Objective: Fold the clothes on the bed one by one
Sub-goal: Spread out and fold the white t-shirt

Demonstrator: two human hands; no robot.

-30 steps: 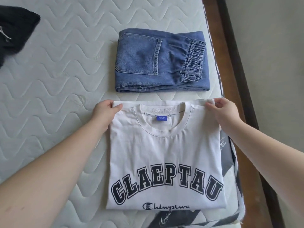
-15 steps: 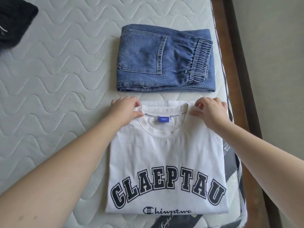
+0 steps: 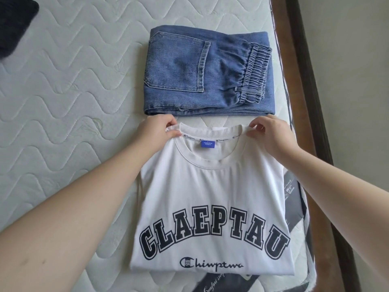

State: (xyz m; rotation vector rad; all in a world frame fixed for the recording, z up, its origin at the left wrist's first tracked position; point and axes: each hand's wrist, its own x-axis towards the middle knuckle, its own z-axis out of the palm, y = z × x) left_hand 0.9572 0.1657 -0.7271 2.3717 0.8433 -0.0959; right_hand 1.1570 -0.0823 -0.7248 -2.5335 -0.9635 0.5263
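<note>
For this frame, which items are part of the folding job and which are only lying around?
Part of the job:
- white T-shirt, top edge pinched by the left hand and the right hand
- folded jeans, lying just beyond the shirt
- dark garment at the far left corner, mostly out of frame

Just there:
- quilted mattress
- wooden bed frame
- printed mattress label

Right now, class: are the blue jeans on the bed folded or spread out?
Folded. The blue jeans lie as a compact rectangle on the mattress, layered edges along the near side, back pocket on top, elastic waistband at the right.
</note>
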